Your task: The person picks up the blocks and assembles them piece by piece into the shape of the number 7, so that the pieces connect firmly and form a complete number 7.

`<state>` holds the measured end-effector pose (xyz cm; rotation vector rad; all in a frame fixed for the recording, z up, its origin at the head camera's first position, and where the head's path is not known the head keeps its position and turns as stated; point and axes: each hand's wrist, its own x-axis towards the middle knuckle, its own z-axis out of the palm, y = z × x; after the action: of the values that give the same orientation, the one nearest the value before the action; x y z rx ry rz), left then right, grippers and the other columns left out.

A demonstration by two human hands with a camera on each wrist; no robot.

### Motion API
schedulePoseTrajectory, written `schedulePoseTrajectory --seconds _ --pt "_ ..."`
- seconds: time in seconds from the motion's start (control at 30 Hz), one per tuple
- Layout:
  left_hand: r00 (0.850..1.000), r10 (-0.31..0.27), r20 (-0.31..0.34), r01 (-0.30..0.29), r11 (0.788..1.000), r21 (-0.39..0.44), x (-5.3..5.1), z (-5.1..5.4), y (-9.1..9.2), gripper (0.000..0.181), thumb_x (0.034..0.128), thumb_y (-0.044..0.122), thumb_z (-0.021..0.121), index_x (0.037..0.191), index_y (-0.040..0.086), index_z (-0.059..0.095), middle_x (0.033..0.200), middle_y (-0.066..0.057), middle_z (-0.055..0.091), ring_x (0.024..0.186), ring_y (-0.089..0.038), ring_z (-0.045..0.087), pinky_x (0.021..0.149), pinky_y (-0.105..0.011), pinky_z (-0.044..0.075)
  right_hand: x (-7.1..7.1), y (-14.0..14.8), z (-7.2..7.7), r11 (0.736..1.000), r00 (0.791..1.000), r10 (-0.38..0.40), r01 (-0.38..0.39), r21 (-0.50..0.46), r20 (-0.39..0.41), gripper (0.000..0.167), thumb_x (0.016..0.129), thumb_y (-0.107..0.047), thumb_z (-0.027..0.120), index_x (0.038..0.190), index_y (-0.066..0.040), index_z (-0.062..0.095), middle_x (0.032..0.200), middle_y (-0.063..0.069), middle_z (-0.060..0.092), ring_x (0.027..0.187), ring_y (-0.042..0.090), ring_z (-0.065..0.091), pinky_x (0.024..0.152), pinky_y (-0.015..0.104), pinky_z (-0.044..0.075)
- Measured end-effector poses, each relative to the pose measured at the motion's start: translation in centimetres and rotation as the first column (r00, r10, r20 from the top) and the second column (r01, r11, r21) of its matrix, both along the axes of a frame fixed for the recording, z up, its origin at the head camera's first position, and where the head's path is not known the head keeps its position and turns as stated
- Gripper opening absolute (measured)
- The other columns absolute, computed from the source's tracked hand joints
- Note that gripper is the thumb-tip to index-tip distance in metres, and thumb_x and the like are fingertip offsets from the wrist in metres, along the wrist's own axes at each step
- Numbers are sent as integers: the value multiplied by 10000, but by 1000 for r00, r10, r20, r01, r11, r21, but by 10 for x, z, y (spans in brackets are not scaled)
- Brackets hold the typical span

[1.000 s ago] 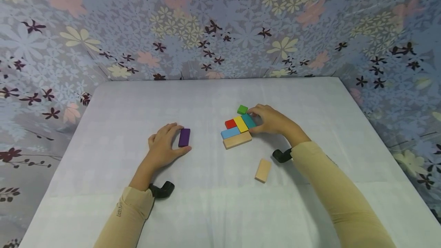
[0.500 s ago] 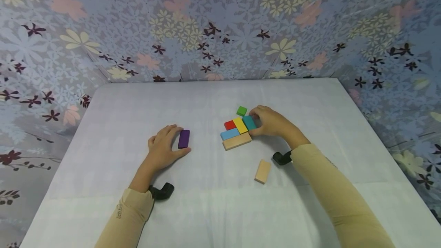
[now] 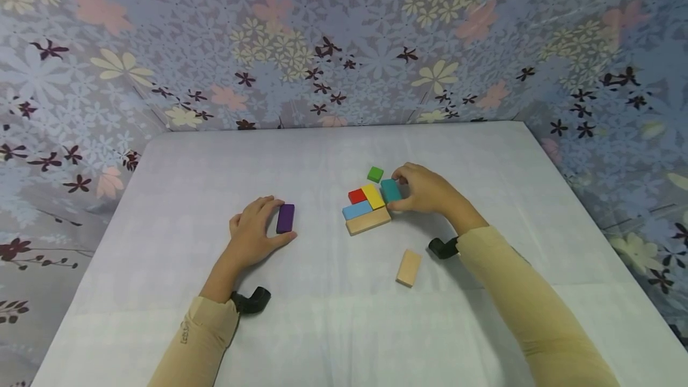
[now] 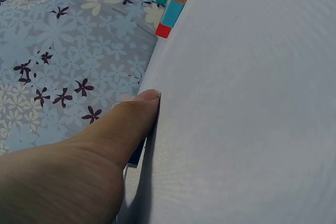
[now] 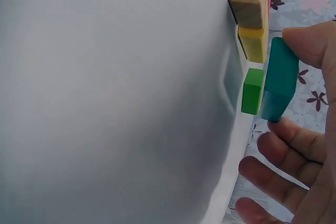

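My right hand point(image 3: 424, 188) pinches a teal block point(image 5: 282, 74) by its ends, thumb at one end and a fingertip at the other. The teal block seems a little raised, just right of a yellow block point(image 3: 372, 196). A red block point(image 3: 357, 196), a light-blue block point(image 3: 357, 210) and a plain wooden block point(image 3: 368, 221) lie against one another beside the yellow one. Behind them sits a small green block point(image 3: 375, 174), apart. My left hand point(image 3: 255, 229) rests on the table around a purple block point(image 3: 285, 218), index finger and thumb at its two ends.
A second plain wooden block point(image 3: 408, 267) lies alone nearer the front, left of the right wrist. White cloth covers the table point(image 3: 333, 327). A flowered cloth point(image 3: 344, 40) hangs behind and at both sides. Dark camera mounts point(image 3: 251, 301) stick out from both wrists.
My right hand has drawn the teal block rightward from the yellow block, opening a gap between them. My left hand and the purple block have stayed in place.
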<state>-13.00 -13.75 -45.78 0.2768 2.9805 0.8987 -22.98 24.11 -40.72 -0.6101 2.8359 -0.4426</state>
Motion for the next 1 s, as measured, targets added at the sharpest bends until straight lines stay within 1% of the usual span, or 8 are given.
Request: schedulePoseTrajectory --seconds 0.13,0.27,0.43,0.57,0.77,0.87,1.0 --pt "1000 6 1 -6 1000 -3 2 -2 1 726 835 528 737 1430 222 456 1575 -126 356 1463 -365 279 1068 -655 148 4 4 2 1000 1000 -10 10 20 -11 713 746 -537 790 1251 -81 578 1204 82 617 1140 255 591 986 482 494" --pt "1000 10 2 -10 1000 -1 4 -3 2 726 837 537 732 1431 225 455 1573 -122 359 1462 -361 284 1072 -651 150 11 11 5 999 999 -23 24 46 -26 702 742 -535 786 1242 -86 584 1191 87 618 1128 267 593 959 494 500" --pt "1000 13 1 -13 1000 2 7 -3 4 723 840 533 730 1431 223 454 1574 -123 357 1463 -360 281 1074 -650 147 23 23 10 997 997 -40 44 67 -59 695 736 -547 790 1223 -90 598 1160 88 622 1085 274 592 903 492 509" --pt "1000 14 -5 -14 1000 -5 8 -3 4 729 841 529 729 1435 213 451 1575 -134 353 1461 -370 277 1070 -655 148 33 35 14 996 996 -53 58 69 -76 700 739 -558 790 1219 -87 600 1161 98 626 1087 284 593 886 503 505" --pt "1000 21 -12 -21 1000 -4 10 -3 7 730 839 518 737 1436 209 453 1574 -135 356 1462 -371 278 1075 -653 146 44 49 14 993 993 -84 89 73 -78 716 742 -567 783 1238 -90 586 1186 103 622 1111 291 587 894 523 500" --pt "1000 21 -12 -21 1000 -4 12 -3 8 729 839 514 737 1436 205 454 1573 -139 357 1463 -373 277 1074 -655 145 52 52 13 993 993 -85 91 69 -81 724 741 -580 781 1236 -89 586 1177 101 625 1105 288 588 893 521 504" --pt "1000 23 -8 -23 1000 -7 13 -3 9 725 842 520 730 1435 208 451 1573 -136 355 1463 -369 276 1072 -653 147 64 55 12 995 992 -68 75 66 -108 725 741 -590 778 1227 -84 593 1149 92 633 1073 277 598 870 498 516"
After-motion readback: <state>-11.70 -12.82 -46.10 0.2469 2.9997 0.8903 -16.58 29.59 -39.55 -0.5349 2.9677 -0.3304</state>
